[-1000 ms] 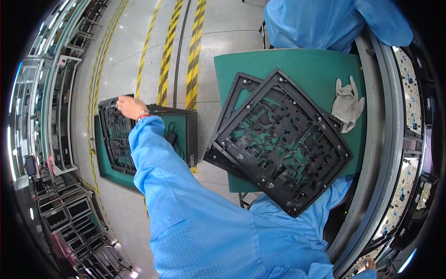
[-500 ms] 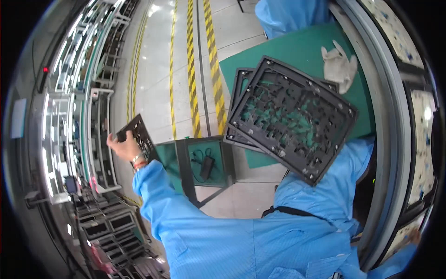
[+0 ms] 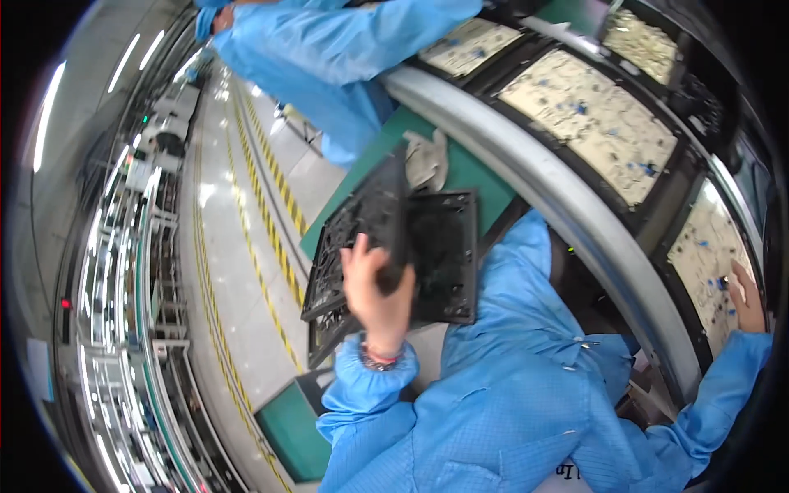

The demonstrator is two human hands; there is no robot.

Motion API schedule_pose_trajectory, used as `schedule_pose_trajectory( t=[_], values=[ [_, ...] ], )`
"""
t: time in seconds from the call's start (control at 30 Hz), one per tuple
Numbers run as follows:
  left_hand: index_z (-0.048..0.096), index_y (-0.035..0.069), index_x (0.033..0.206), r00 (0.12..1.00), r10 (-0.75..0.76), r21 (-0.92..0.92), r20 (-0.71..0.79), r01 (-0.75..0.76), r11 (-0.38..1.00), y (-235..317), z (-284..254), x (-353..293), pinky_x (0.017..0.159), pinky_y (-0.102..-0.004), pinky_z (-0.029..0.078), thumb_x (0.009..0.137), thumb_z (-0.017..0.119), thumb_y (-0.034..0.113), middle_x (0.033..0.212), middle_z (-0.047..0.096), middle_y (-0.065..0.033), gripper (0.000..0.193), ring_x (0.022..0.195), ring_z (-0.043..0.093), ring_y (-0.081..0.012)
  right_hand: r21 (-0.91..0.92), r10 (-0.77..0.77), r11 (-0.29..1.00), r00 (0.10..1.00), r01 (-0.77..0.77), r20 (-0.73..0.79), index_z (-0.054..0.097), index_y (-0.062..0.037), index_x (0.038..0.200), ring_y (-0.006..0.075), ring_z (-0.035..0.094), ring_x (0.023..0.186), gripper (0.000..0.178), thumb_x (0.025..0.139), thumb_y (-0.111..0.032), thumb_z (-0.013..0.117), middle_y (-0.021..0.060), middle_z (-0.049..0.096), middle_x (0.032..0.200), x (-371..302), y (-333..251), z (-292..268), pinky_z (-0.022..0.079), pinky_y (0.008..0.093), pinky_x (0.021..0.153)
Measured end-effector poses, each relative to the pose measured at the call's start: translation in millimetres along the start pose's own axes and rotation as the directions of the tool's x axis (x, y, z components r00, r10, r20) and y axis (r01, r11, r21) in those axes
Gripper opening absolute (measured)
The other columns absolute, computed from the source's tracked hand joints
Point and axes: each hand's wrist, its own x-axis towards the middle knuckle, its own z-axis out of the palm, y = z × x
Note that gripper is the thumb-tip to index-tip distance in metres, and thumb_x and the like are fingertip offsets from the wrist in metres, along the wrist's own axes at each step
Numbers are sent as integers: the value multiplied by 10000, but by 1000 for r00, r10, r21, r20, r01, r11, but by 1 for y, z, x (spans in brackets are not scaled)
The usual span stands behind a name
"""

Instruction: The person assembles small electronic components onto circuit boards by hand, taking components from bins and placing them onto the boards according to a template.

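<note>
My left hand (image 3: 378, 294) grips the rim of a black tray (image 3: 362, 209) full of cutouts, its thumb and fingers on either side of it. That tray is tilted up over a second black tray (image 3: 446, 246), which lies on a green surface (image 3: 394, 135). The hand hides part of both. At the far right, my right hand (image 3: 746, 302) rests on a cream panel (image 3: 699, 238) in a dark frame. Its fingers are stretched out beside a small dark blue part (image 3: 723, 282). Behind the trays lies a pale glove (image 3: 426, 160).
A curved grey rail (image 3: 526, 156) runs between me and a row of framed cream panels (image 3: 588, 123). Another person in a blue gown (image 3: 329, 49) stands ahead. A green-topped stand (image 3: 296, 431) is low at my left, near yellow-black floor stripes (image 3: 263, 222).
My view has swung to the right. My left hand has come from a dark perforated panel at the far left to the trays, and the upper tray is now tilted up.
</note>
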Motion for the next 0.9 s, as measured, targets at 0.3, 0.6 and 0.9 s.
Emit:
schedule_pose_trajectory(
  t=[0.3, 0.6, 0.9],
  values=[
    [242, 65, 1391, 603, 4, -19, 798, 17, 1000, 44, 88, -21, 1052, -546, 171, 611, 785, 212, 1399, 176, -293, 961, 1293, 88, -516, 63, 75, 996, 974, -63, -213, 455, -17, 1261, 263, 385, 1241, 458, 817, -63, 558, 148, 465, 1281, -47, -21, 18, 259, 332, 1040],
    [567, 0, 1060, 304, 837, -784, 454, -310, 538, 249, 175, 117, 898, -427, 414, 678, 601, -1, 1125, 541, -173, 384, 1092, 490, -370, -322, 141, 920, 956, -223, -259, 368, -88, 1338, 406, 165, 1328, 588, 817, -246, 591, 169, 232, 1439, -6, -29, 25, 139, 495, 1074],
    [494, 46, 1214, -108, 937, -846, 331, -475, 244, 353, 292, 95, 978, -394, 370, 706, 679, 197, 1320, 402, -164, 562, 1216, 390, -340, -319, 198, 911, 955, -262, -220, 334, -157, 1369, 383, 120, 1346, 654, 807, -358, 601, 136, 187, 1460, -2, -8, 14, 134, 504, 1082]
  ],
)
